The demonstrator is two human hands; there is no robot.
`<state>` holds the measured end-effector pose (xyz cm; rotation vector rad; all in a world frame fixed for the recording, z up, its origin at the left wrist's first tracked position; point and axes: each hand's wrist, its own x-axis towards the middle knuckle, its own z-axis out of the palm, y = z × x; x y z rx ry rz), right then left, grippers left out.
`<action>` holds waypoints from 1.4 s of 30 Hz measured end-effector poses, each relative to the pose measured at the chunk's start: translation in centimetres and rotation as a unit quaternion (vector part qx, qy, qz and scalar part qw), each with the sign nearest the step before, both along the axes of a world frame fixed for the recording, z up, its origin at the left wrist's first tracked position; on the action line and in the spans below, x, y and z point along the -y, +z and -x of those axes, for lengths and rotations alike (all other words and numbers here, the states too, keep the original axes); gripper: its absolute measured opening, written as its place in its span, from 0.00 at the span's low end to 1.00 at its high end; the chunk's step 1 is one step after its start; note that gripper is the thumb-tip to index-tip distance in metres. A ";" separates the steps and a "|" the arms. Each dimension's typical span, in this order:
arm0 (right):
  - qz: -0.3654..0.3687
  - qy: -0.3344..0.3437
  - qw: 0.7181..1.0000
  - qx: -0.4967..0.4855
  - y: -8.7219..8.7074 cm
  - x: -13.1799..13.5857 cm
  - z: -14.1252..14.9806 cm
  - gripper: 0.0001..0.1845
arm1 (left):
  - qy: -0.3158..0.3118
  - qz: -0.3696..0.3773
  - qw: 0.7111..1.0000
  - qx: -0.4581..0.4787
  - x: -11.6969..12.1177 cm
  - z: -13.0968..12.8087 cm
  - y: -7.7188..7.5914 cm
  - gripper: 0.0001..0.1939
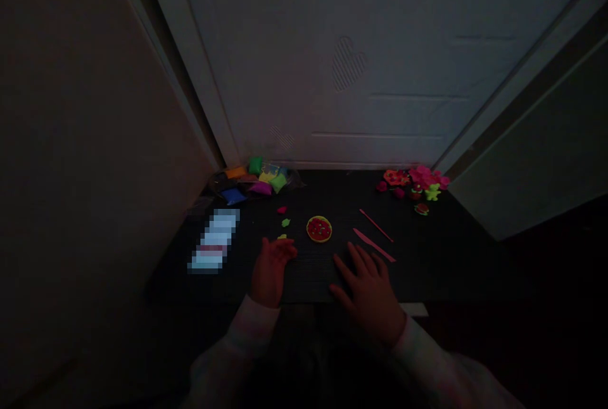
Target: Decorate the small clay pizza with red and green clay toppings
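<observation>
Round red disc with yellow rim [319,229], pizza-like, sits flat on the dark table [441,257], centred in front of the person, between and just beyond both hands; probably put there so either hand reaches it. Left hand [272,273] is near a small yellow piece [282,237], palm side partly showing, fingers half curled and close together; too dim to tell if the tips close on anything. Right hand [368,292] is palm down, fingers apart, gripping nothing visible, just beside the pink knife-shaped tool [374,245]; seems a resting pose. Thin pink stick [376,225] lies beyond the knife, roughly alongside it, likely kept handy on the right. Green piece [285,223] and red piece [282,210] line up beyond the yellow one, apart from each other, perhaps so each can be picked singly. Bagged coloured packets [260,187] at far left and pink shapes [427,176] with a yellow-green figure [432,192] at far right look pushed back to keep the middle workable.

Hard to make out: left fingers overlap the yellow piece's near edge; bright panel [213,241] on the left is pixelated, unreadable; disc toppings too small to name; pale strip [414,309] by the right wrist is partly hidden, unidentified; sleeves run out of frame, table's near edge lost in shadow
</observation>
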<state>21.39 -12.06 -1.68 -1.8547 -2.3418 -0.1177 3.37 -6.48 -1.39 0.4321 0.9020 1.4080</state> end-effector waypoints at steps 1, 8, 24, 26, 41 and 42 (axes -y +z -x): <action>0.002 0.013 1.000 0.001 0.0 0.1 0.0 0.26 | -0.001 0.000 1.000 0.000 0.0 0.0 0.0 0.23; -0.011 0.037 0.999 0.004 0.5 -1.1 -1.2 0.27 | -0.002 -0.003 1.000 0.001 -0.1 0.1 -0.1 0.23; 0.003 0.054 0.998 0.014 0.1 -0.8 -0.2 0.27 | -0.004 -0.010 1.000 -0.008 0.2 0.1 0.1 0.24; 0.008 0.078 0.997 0.013 0.1 -0.7 0.0 0.27 | -0.001 -0.011 1.000 -0.010 0.1 0.0 0.0 0.24; 0.003 0.032 0.999 0.017 0.3 -0.8 -0.3 0.27 | 0.000 -0.005 1.000 -0.011 0.0 0.0 0.0 0.25; 0.007 0.046 0.999 0.016 0.3 -0.8 -0.2 0.28 | 0.001 -0.004 1.000 -0.011 0.0 0.0 0.0 0.24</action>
